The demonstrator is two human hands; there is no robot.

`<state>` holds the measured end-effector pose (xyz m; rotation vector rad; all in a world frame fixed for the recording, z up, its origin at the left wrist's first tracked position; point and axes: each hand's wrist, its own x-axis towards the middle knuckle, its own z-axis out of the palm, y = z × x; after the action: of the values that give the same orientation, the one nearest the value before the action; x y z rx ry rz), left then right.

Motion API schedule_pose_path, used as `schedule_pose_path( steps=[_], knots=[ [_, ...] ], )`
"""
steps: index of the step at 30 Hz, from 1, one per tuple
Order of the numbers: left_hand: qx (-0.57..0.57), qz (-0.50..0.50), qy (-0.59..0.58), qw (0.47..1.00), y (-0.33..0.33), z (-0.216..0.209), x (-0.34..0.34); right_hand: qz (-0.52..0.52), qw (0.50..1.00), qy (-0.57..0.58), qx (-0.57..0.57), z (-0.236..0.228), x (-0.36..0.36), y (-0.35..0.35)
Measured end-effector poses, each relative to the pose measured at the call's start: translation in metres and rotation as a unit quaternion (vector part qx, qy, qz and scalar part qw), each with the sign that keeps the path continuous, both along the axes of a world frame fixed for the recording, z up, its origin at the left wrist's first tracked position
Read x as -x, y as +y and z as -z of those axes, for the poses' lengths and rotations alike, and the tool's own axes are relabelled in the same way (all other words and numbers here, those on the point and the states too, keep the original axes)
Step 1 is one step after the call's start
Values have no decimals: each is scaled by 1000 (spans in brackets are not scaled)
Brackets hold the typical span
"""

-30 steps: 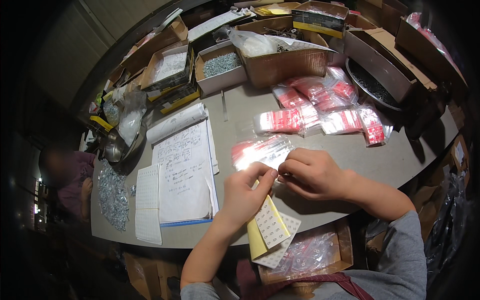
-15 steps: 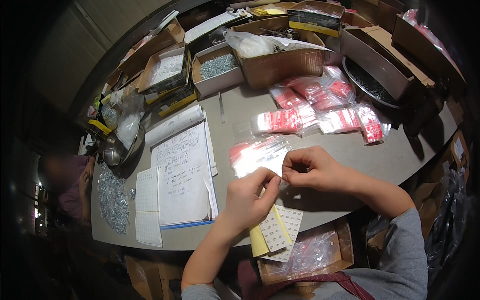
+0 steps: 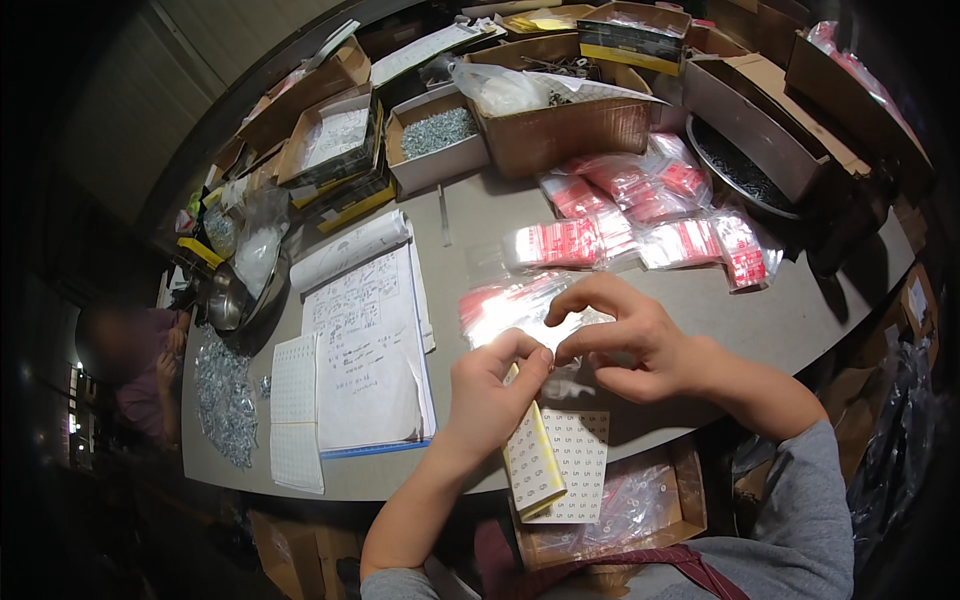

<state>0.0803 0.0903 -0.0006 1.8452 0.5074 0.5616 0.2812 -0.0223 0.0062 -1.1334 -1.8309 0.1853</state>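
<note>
Head view: both hands meet over the near middle of the grey table (image 3: pixel 800 320), above a box of filled bags at the table's edge.
Left hand (image 3: pixel 495 385): thumb and forefinger pinched together at their tips, apparently on a small sticker too tiny to make out; the sticker sheet (image 3: pixel 535 465), yellow-backed, hangs folded under the palm, likely so the next label is close by.
Right hand (image 3: pixel 625 340): fingers curled and pinching a small clear bag (image 3: pixel 565 380), held up toward the left fingertips so a label can be pressed on.
Second sheet (image 3: pixel 580 465): white, printed in a grid, lying flat beneath the yellow-backed one.
Bags (image 3: pixel 640 215): red-striped clear packets spread in a loose heap just beyond the hands.
Papers (image 3: pixel 365 350): handwritten sheets to the left, beside loose screws (image 3: pixel 225 395).
</note>
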Motion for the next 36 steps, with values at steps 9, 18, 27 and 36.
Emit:
schedule_pose_path(
  steps=[9, 18, 27, 36],
  knots=[
    [277, 67, 19, 958, 6, -21, 5, -109, 985, 57, 122, -2, -3, 3],
    [223, 105, 16, 969, 7, -18, -1, -59, 983, 10, 176, 17, 11, -2],
    [249, 85, -45, 964, 1, -31, 1, -264, 735, 500, 373, 11, 3, -3],
    [222, 124, -103, 962, -3, -12, 3, -289, 586, 638, 408, 23, 6, -4]
  ],
)
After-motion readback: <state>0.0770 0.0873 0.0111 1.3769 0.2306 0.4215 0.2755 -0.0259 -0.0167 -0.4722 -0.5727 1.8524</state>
